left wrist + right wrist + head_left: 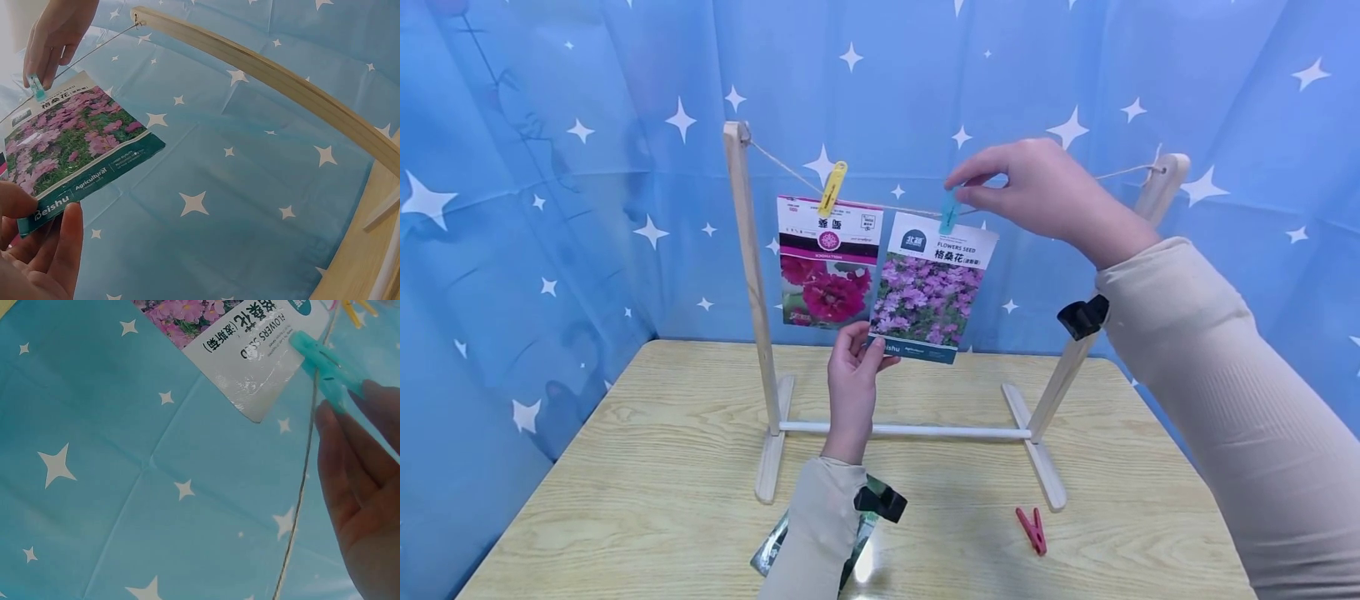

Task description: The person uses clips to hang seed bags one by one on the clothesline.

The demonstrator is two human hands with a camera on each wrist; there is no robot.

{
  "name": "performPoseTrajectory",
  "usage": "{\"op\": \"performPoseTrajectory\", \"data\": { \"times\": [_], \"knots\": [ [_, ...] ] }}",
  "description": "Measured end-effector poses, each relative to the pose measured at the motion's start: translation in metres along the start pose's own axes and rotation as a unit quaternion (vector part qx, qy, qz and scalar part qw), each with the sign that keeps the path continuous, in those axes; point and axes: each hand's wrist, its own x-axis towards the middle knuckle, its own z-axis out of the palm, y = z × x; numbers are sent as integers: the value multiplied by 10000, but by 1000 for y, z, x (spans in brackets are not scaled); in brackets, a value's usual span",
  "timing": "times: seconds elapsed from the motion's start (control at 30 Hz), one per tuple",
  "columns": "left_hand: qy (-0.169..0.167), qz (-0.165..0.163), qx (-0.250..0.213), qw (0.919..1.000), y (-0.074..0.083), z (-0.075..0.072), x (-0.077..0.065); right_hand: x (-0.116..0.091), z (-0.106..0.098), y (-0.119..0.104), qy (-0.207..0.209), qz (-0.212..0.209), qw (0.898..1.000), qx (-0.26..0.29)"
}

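Observation:
A seed packet with pink-purple flowers (925,292) is at the string (917,208), tilted a little. My left hand (854,383) pinches its lower left corner between thumb and fingers. At the top edge, my right hand (1037,187) pinches the tail end of a teal clothespin (328,365), whose tip sits over the packet's white top and the string. To the left, a second seed packet with a crimson flower (827,275) hangs upside down from the string by a yellow clothespin (832,189).
Wooden posts (752,275) and a white crossbar (902,430) form the stand on the wood-grain table (647,467). A red clothespin (1032,531) lies at the front right. Another packet (861,533) lies partly under my left forearm. A blue star-patterned curtain (647,167) hangs behind.

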Motion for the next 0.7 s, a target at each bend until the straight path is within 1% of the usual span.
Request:
{"op": "performPoseTrajectory", "data": {
  "times": [0.23,0.47,0.7],
  "knots": [
    [145,-27,360,9992,0,-1,-1,-1,1,-1,69,-75,9999,15],
    [160,-45,432,9989,2,-3,-1,-5,2,-1,147,-99,9998,46],
    [147,-56,421,9990,5,-6,-1,-11,3,-5,331,-245,9991,76]
  ]
}}
